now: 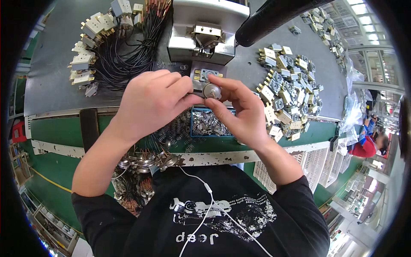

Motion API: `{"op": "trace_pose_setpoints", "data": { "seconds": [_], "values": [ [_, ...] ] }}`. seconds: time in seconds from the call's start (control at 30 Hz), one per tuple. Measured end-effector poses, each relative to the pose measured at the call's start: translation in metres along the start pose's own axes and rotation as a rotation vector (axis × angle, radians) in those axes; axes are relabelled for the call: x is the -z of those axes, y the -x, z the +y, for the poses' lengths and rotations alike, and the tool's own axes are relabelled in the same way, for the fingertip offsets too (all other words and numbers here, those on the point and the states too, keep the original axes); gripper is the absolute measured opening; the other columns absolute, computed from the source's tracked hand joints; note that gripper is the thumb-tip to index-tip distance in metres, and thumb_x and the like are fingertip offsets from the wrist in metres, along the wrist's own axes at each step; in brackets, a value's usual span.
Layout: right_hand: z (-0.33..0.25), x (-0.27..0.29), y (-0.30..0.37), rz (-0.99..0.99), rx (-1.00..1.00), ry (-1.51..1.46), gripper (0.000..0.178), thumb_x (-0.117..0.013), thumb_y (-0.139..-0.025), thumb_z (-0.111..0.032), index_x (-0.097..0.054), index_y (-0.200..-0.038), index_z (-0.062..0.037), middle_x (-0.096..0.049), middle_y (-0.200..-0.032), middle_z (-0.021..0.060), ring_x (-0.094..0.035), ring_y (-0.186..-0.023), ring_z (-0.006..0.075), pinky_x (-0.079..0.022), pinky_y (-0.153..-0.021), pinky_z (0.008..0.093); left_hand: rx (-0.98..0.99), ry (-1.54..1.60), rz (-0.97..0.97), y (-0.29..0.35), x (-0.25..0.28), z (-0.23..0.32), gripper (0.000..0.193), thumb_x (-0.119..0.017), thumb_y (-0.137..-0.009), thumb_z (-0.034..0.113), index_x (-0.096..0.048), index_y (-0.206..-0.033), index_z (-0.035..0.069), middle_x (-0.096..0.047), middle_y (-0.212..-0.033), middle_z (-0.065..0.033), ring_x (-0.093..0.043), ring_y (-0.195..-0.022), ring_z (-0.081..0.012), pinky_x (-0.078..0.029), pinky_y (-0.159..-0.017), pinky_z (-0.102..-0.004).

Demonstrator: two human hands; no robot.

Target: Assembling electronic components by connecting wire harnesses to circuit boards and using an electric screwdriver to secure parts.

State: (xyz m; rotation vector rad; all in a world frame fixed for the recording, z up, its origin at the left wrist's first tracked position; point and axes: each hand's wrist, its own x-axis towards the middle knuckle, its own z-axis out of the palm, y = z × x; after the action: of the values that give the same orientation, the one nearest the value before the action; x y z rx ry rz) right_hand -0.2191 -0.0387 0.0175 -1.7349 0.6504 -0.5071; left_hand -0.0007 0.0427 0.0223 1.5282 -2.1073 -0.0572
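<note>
A round silver metal part [212, 91] with a small tip at its centre is held up between the thumb and fingers of my right hand [244, 109]. Close against it on the left, my left hand [157, 97] is closed in a pinch. What its fingertips hold is mostly hidden. Just beyond the fingers, a grey and cream block with brass terminals [207, 75] lies at the foot of a metal fixture [209, 36]. Below my hands sits a blue-edged tray [192, 123] full of small shiny metal pieces.
Many similar terminal blocks [284, 88] are heaped on the right. Black wires [128, 60] and wired blocks [83, 62] spread over the left. A thick black lever [274, 21] slants above the bench. Round metal parts with wires [147, 160] hang near my lap. Another person [366, 145] is far right.
</note>
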Motion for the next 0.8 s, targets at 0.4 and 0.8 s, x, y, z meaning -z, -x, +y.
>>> {"op": "trace_pose_setpoints", "data": {
  "seconds": [0.4, 0.8],
  "values": [
    [-0.012, 0.032, -0.031, -0.420, -0.164, 0.175, 0.044, -0.077, -0.092, -0.013, -0.067, -0.134, -0.0077, -0.072, -0.097, 0.0089, -0.064, -0.083, 0.0160, -0.054, -0.078, 0.0324, -0.095, -0.065, -0.147, -0.004, 0.009, -0.006, 0.029, -0.073, -0.087, 0.037, -0.066, -0.101, 0.013, -0.056, -0.075, 0.0013, -0.060, -0.074, -0.0179, -0.046, -0.070, -0.0338],
    [0.026, 0.035, -0.016, 0.068, 0.343, 0.790, 0.072, -0.078, -0.087, -0.009, -0.047, -0.152, -0.0089, -0.068, -0.119, 0.0178, -0.069, -0.104, 0.0328, -0.055, -0.091, 0.0413, 0.036, 0.131, -0.328, -0.025, 0.023, -0.010, 0.044, -0.073, -0.091, 0.028, -0.065, -0.132, 0.017, -0.070, -0.083, -0.0090, -0.069, -0.077, -0.0302, -0.054, -0.072, -0.0412]
  ]
}}
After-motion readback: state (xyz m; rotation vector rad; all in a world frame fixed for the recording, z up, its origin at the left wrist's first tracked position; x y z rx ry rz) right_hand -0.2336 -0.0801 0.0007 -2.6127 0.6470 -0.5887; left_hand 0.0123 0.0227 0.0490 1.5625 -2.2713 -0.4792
